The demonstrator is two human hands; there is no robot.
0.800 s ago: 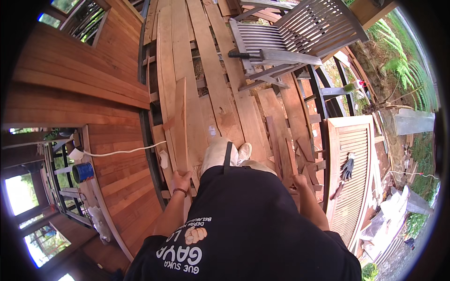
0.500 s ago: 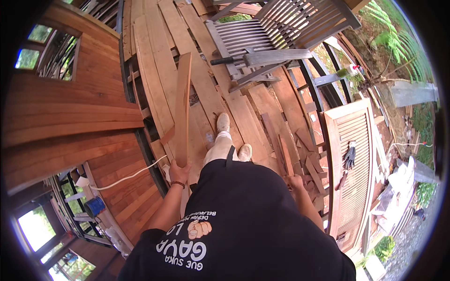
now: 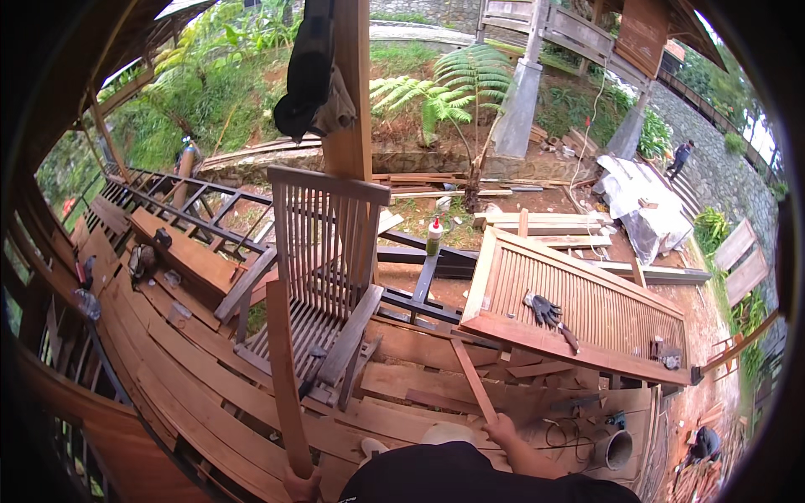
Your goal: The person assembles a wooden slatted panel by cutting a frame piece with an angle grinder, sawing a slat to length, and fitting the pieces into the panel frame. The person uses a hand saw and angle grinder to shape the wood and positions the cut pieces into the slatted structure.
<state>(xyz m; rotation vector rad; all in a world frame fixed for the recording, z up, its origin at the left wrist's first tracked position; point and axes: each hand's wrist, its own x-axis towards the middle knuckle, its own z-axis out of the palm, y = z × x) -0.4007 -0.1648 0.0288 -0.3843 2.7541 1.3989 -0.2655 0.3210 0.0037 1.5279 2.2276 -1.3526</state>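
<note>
My left hand (image 3: 299, 486), at the bottom edge, is closed around the lower end of a long reddish plank (image 3: 283, 381) that rises upright in front of the wooden slatted chair (image 3: 323, 277). Lower centre, my right hand (image 3: 501, 430) grips the near end of a thin wooden strip (image 3: 472, 379) that slants up toward the slatted door panel (image 3: 579, 312). My dark shirt fills the bottom middle and hides my wrists and part of a pale shoe (image 3: 373, 448).
Curved floor planks (image 3: 193, 394) cover the deck on the left. A glue bottle (image 3: 433, 237) stands on a dark beam, and black gloves (image 3: 545, 309) lie on the door panel. A cable and a small bucket (image 3: 616, 448) sit at right. A wooden post (image 3: 352, 92) stands behind the chair.
The view has swung up from the floor planks toward the chair and garden. The plank in my left hand has been raised upright, and my right hand now holds a thin strip.
</note>
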